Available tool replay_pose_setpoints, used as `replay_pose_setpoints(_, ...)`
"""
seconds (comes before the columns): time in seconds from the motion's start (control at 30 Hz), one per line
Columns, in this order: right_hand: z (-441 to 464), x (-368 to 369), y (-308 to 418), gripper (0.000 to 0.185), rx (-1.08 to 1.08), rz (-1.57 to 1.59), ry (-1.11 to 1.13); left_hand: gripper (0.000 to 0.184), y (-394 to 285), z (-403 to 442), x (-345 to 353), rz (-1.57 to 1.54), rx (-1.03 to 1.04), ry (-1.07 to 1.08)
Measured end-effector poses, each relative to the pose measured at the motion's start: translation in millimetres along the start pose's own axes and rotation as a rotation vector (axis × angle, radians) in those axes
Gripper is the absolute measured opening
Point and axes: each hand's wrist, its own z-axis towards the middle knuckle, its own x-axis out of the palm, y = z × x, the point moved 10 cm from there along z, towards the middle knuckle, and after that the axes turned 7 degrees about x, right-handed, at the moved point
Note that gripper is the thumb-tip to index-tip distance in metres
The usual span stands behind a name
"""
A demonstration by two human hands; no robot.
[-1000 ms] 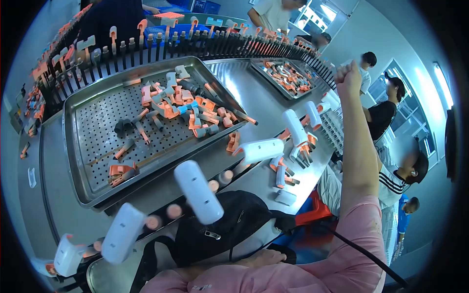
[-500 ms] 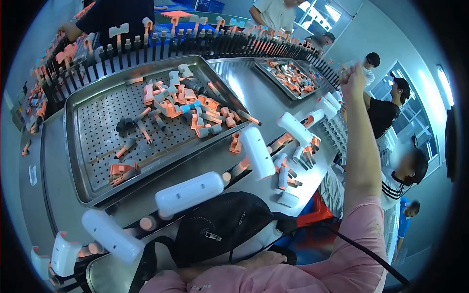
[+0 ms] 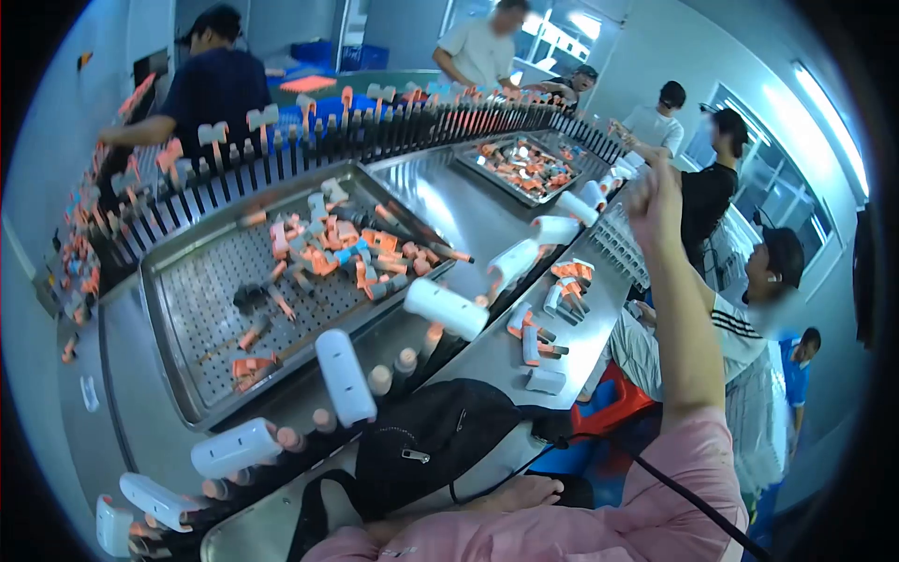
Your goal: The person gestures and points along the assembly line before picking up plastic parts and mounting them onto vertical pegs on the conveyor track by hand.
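My right hand (image 3: 654, 201) is raised at the right on an upright forearm, well above the bench. Its fingers are curled closed, and whether anything is inside them is hidden. My left hand (image 3: 534, 491) rests low across my lap, fingers lying loosely out with nothing visible in them. Close to it lies a black bag (image 3: 426, 431) with a zip. In front, a line of pegs carries white curved covers, among them one cover (image 3: 346, 377) tilted near the bag and another (image 3: 447, 308) farther along. Neither hand touches them.
A perforated metal tray (image 3: 211, 309) holds orange and grey parts; a second tray (image 3: 524, 192) stands farther back. Loose parts (image 3: 532, 342) lie on the bench's right side. Black pegs (image 3: 281, 159) curve behind. Several people sit or stand around; a red stool (image 3: 618, 403) is beside me.
The camera view has shifted, showing more of the room and people. The white covers have moved along the peg line. My right hand stays raised and my left stays on my lap.
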Motion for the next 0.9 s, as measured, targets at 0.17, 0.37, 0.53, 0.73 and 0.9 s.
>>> replay_pose_setpoints(0.17,-213,-195,-123,0.040,0.296,-0.447,-0.244,0.023,-3,0,6,0.079,0.002,0.022)
replay_pose_setpoints(0.37,-541,-394,-277,0.040,0.774,-0.197,-0.799,0.023,-16,1,8,0.222,0.035,0.041)
replay_pose_setpoints(0.53,-493,-354,-240,0.048,0.741,-1.032,-0.326,0.035,-40,-9,-15,0.263,0.016,-0.134)
replay_pose_setpoints(0.73,-492,-321,-239,0.048,0.670,-1.292,-0.111,0.019,-126,-36,-44,0.418,0.165,-0.123)
replay_pose_setpoints(0.9,-495,-316,-236,0.047,0.794,-1.299,-0.056,0.027,-215,5,-235,0.779,0.066,-0.616)
